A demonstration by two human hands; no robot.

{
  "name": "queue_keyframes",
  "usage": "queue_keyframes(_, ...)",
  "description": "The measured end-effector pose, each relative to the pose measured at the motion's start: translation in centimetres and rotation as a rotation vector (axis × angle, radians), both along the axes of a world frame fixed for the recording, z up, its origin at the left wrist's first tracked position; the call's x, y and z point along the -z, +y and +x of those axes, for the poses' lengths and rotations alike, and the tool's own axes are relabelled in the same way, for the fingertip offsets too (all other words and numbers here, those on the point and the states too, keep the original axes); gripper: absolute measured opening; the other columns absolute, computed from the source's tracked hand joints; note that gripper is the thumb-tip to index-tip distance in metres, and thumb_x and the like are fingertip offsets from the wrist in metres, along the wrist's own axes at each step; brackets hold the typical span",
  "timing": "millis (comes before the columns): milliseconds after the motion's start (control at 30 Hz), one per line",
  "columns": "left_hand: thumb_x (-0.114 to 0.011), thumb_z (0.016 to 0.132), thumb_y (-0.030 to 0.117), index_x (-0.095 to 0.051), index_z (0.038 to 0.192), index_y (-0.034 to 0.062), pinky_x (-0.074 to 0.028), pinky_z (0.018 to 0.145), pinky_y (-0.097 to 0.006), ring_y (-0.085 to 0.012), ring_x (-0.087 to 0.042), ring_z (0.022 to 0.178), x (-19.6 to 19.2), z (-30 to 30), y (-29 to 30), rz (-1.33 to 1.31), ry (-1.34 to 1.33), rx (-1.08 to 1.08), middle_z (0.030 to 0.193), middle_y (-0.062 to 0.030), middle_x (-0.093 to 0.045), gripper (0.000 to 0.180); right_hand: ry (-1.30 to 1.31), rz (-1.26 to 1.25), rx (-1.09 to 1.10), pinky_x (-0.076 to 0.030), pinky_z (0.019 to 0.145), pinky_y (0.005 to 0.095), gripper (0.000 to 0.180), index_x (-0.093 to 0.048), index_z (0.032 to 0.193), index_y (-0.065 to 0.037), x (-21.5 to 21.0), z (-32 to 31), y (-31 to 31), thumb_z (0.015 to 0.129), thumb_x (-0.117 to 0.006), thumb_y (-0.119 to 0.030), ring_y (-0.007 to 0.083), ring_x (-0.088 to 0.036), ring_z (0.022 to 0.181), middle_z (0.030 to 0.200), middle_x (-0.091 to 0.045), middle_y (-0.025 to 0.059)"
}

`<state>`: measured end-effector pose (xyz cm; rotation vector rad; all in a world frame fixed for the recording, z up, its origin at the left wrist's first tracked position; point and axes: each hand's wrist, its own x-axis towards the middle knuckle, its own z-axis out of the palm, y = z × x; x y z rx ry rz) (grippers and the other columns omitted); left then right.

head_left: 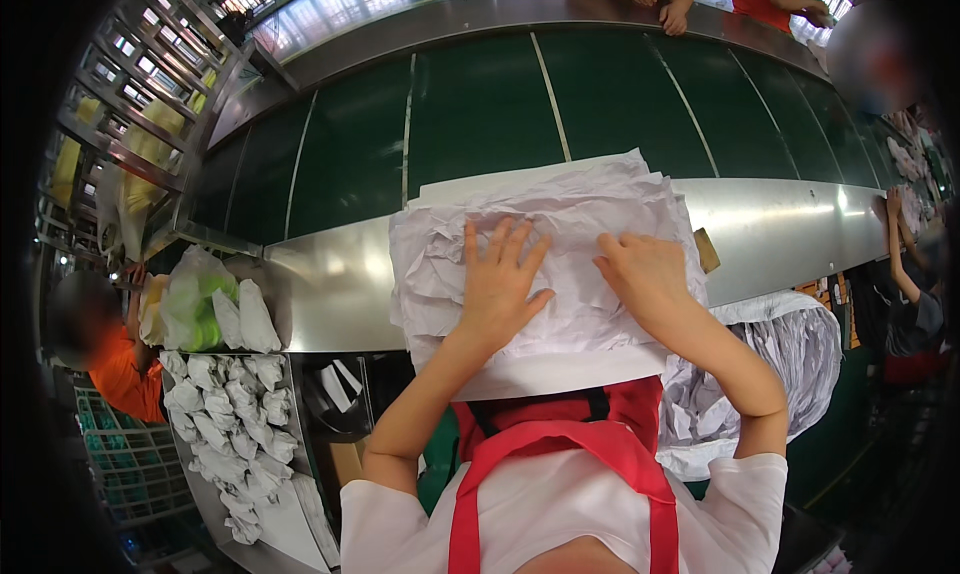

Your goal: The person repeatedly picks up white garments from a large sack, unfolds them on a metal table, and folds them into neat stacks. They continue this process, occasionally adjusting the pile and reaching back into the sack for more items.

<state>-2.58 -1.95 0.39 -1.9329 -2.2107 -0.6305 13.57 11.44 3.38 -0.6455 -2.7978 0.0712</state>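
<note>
A thick stack of crumpled white paper sheets (590, 319) lies before me on the metal ledge, its near edge reaching my red apron. My left hand (502, 284) rests flat on the top sheet with its fingers spread. On the right part of the same sheet, my right hand (645, 274) lies with its fingers bent, their tips at the paper. I see nothing held in the left hand. Whether the right fingertips pinch the sheet is hard to make out. Smoother white sheets show under the stack at its near and far edges.
A green conveyor belt (480, 104) with pale cross lines runs beyond the metal ledge (770, 219). At left, a metal bin (290, 414) holds several crumpled paper bundles (235, 404); plastic bags (195, 299) stand behind it. More paper (790, 359) fills a sack at right. Other people work around the belt.
</note>
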Motion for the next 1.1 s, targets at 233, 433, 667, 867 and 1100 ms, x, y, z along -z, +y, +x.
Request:
queue_keyframes(233,-0.072,0.065,0.043,-0.049,0.135,0.0225,-0.004,0.105,-0.070,-0.0365,-0.031,0.133,1.9,-0.2,-0.8,-0.072,-0.067,-0.074,0.143,-0.0149,-0.037,0.076,-0.191,-0.031,0.376,-0.049,0.058,0.0418,0.027,-0.061,0.096,-0.006,-0.6,7.2,2.4,0.080,-0.066,-0.026,0.0314,-0.063,0.064,0.082,-0.062,0.0117)
queue_keyframes(433,-0.070,0.068,0.043,-0.049,0.135,0.0183,-0.007,0.107,-0.067,-0.0387,-0.029,0.134,2.0,-0.5,-0.8,-0.060,-0.008,-0.018,0.144,-0.0198,-0.035,0.075,0.456,-0.279,0.444,-0.049,0.073,0.0336,0.042,-0.054,0.121,-0.002,-7.4,5.1,-1.6,0.080,-0.061,-0.004,0.0233,-0.060,0.080,0.102,-0.060,0.0106)
queue_keyframes(667,-0.069,0.070,0.043,-0.045,0.139,0.0181,-0.005,0.110,-0.061,-0.0373,-0.026,0.137,0.8,0.2,-0.6,-0.068,-0.020,-0.031,0.148,-0.0163,-0.030,0.078,0.618,-0.588,-0.143,-0.024,0.106,0.0547,0.061,-0.040,0.136,-0.004,-1.9,-6.8,-8.7,0.083,-0.062,-0.026,0.0373,-0.039,0.126,0.133,-0.043,0.0202)
queue_keyframes(867,-0.068,0.072,0.045,-0.042,0.140,0.0147,-0.007,0.110,-0.060,-0.0358,-0.026,0.137,2.0,-0.2,-0.8,-0.103,-0.026,-0.073,0.148,-0.0156,-0.031,0.078,0.256,-0.032,0.254,-0.014,0.111,0.0558,0.071,-0.036,0.141,-0.005,3.4,-3.9,-3.3,0.082,-0.063,-0.033,0.0398,-0.021,0.139,0.147,-0.030,0.0215)
queue_keyframes(1100,-0.063,0.082,0.041,-0.040,0.142,0.0160,-0.006,0.109,-0.063,-0.0352,-0.024,0.138,1.8,-2.5,-3.5,-0.087,-0.026,-0.257,0.149,-0.0135,-0.031,0.069,0.111,-0.068,0.314,-0.013,0.110,0.0577,0.069,-0.036,0.144,-0.013,6.0,1.0,-1.0,0.084,-0.061,-0.037,0.0426,-0.021,0.138,0.148,-0.029,0.0214)
